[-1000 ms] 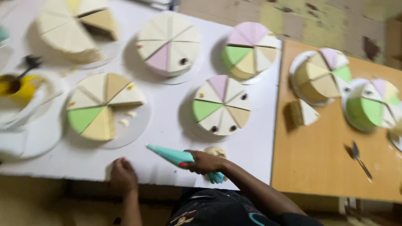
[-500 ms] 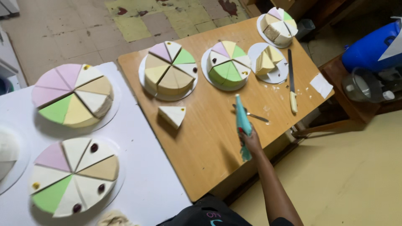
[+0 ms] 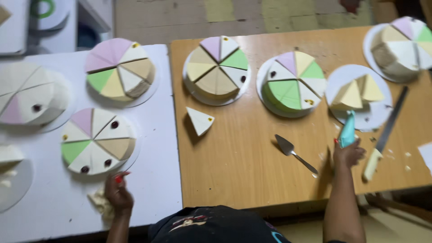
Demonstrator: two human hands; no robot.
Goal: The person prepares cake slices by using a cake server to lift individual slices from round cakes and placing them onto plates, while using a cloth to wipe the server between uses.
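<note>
Motion blur obscures detail. Right hand [image 3: 348, 153] fingers grip a teal piping bag [image 3: 347, 130] upright near the wooden table's [image 3: 234, 171] front edge; left hand [image 3: 118, 191] fingers curl onto a crumpled cloth [image 3: 100, 204].

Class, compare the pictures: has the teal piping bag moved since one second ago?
Yes. The teal piping bag, held by the right hand, went rightward from the white table to the wooden table.

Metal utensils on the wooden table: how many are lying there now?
2. A cake server lies on the wooden table left of the right hand, which holds a teal piping bag. A long knife lies right of that hand.
</note>
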